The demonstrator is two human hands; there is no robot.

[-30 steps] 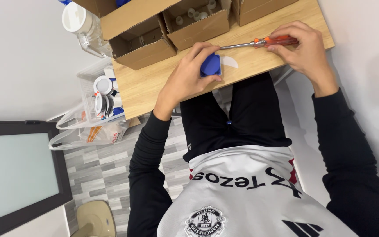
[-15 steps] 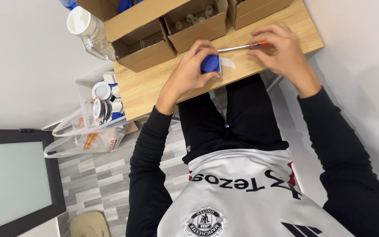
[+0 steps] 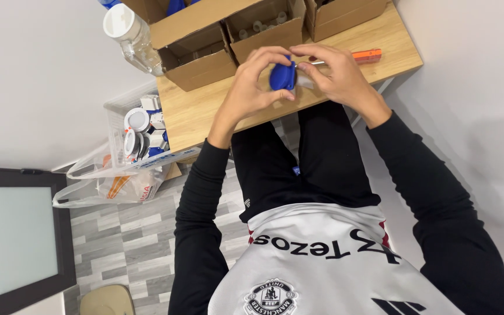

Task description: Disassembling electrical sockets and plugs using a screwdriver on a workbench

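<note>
Both hands grip a blue part over the counter [image 3: 205,111].
Left hand [image 3: 252,87] clamps the blue part [image 3: 282,76]; right hand [image 3: 333,76] pinches its other side, screwdriver [image 3: 357,56] lying just behind, near boxes [image 3: 196,55].

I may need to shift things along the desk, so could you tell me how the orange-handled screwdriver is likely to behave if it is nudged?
The screwdriver looks stiff: a thin metal shaft in a hard orange handle. It lies flat on the wooden desk, so it probably slides or rolls rather than tips. It sits near the desk's edge, so a push could send it off.
</note>
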